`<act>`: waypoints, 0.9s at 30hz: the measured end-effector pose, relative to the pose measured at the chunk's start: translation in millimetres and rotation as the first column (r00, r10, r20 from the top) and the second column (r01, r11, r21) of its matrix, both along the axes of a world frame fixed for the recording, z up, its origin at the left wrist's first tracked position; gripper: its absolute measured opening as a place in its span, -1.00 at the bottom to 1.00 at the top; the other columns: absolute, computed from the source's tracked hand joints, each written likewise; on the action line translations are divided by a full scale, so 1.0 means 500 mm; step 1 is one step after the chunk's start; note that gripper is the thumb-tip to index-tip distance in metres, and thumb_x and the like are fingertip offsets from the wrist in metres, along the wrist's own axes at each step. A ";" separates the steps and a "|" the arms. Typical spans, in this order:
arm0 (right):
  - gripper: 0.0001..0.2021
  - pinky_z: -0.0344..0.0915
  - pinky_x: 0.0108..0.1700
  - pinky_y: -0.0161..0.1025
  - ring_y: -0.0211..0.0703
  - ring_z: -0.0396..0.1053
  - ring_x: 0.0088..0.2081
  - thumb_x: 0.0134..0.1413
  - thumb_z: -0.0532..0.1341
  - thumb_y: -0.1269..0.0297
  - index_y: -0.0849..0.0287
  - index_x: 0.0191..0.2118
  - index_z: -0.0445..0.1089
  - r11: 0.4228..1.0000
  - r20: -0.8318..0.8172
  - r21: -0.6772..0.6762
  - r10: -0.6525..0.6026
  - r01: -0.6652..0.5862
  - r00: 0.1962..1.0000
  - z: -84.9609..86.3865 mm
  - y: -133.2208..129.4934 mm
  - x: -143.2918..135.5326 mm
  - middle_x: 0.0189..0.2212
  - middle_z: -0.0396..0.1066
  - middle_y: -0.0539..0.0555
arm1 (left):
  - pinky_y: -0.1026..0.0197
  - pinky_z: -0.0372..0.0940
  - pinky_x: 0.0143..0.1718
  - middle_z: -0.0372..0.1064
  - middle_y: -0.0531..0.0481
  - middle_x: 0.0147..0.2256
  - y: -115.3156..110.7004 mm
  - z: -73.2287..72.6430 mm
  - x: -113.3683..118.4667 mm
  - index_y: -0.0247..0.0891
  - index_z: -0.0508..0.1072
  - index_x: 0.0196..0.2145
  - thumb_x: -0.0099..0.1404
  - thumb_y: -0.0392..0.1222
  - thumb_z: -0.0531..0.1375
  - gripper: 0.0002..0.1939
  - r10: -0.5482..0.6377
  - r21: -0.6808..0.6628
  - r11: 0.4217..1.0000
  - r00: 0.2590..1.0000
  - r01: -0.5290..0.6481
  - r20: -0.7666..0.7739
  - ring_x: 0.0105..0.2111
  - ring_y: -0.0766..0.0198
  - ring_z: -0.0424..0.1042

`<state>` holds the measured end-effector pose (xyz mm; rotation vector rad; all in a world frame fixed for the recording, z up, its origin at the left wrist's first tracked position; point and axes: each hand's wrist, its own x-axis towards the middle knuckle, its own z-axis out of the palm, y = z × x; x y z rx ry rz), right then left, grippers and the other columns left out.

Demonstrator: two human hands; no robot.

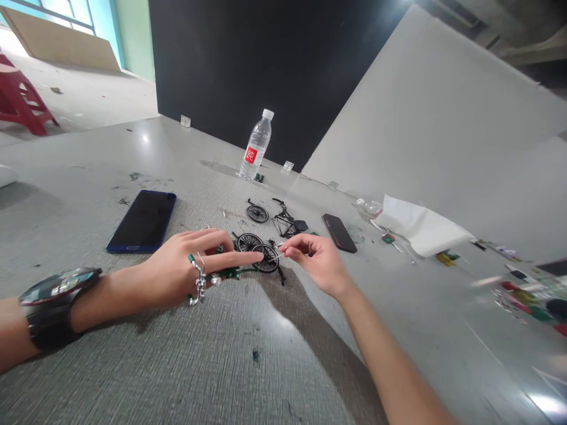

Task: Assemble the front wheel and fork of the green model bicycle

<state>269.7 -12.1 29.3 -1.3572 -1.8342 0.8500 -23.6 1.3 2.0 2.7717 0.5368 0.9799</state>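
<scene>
My left hand (190, 262) is wrapped around a green miniature bicycle (230, 272), its index finger stretched onto one of the black spoked wheels (268, 267). Silver handlebars (200, 282) with green grips stick out below the knuckles. Part of the bicycle's frame is hidden by the fingers. Beside that wheel, my right hand (316, 260) has thumb and index finger pinched on a thin, pale, pin-like piece (280, 254), too small to name surely. Just beyond the hands lie a loose black wheel (257, 213) and a black miniature bicycle frame (283, 221).
A phone with a blue edge (142, 221) lies left of the hands, a black phone (339, 232) to the right. Behind stands a water bottle (257, 144). Farther right are white paper (423, 227) and another clear bottle (370, 206). A black panel (266, 65) rises behind.
</scene>
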 end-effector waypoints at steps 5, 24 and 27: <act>-0.67 0.20 -0.37 -0.25 -0.27 0.30 -0.42 0.13 0.29 0.00 0.20 -0.37 0.52 0.998 0.154 -0.060 0.010 0.000 0.988 -0.006 0.006 0.008 -0.13 0.49 0.16 | 0.21 0.28 -0.30 0.38 -0.01 -0.25 0.000 0.001 0.001 0.02 0.28 0.26 0.44 -0.31 0.07 -0.52 -0.004 -0.009 1.000 1.000 0.004 -0.004 -0.35 0.29 0.33; -0.87 0.24 -0.15 -0.22 -0.19 0.37 -0.19 0.19 0.28 0.25 0.13 -0.34 0.56 0.998 0.353 -0.057 0.012 0.009 0.935 -0.022 -0.021 -0.056 -0.07 0.41 0.09 | 0.20 0.31 -0.30 0.37 -0.01 -0.23 0.000 0.000 0.002 -0.01 0.28 0.25 0.39 -0.40 0.09 -0.46 -0.013 0.013 1.000 1.000 0.013 0.007 -0.35 0.27 0.33; -0.82 0.23 -0.20 -0.23 -0.21 0.33 -0.27 0.24 0.26 0.18 0.13 -0.32 0.54 0.999 0.311 -0.032 0.037 -0.028 0.950 -0.014 -0.025 -0.058 -0.20 0.42 0.06 | 0.18 0.31 -0.32 0.37 -0.02 -0.23 0.001 0.000 0.004 -0.02 0.28 0.25 0.42 -0.35 0.09 -0.50 -0.006 -0.004 1.000 1.000 0.006 0.009 -0.35 0.27 0.32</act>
